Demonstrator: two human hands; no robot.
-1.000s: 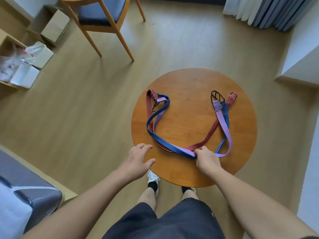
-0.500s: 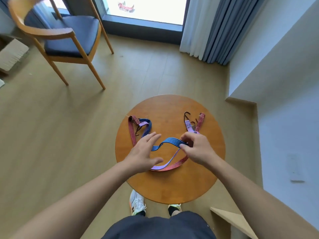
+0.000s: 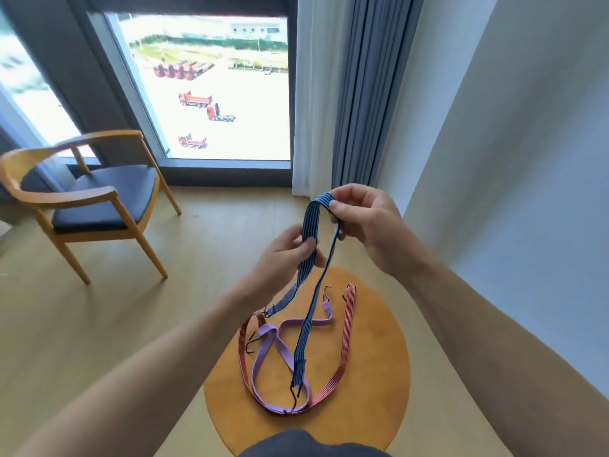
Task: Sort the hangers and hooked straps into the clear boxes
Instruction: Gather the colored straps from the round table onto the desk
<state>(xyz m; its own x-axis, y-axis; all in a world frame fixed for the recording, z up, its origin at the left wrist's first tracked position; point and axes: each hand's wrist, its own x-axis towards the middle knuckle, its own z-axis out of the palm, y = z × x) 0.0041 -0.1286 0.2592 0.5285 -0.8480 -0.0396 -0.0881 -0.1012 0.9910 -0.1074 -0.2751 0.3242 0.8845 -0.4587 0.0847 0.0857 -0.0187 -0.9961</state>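
Aloft, blue strap, left hand gripping, right hand pinching

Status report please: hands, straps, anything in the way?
Right hand, left hand pinch blue strap, raised. Purple strap, red strap on table. Lower hook near them; may snag.

My right hand pinches the fold of the blue strap up high, and my left hand grips one of its two hanging lengths just below. Both hooked ends hang down over the round wooden table, where the purple strap lies looped inside the red strap. A wooden chair stands by the window.
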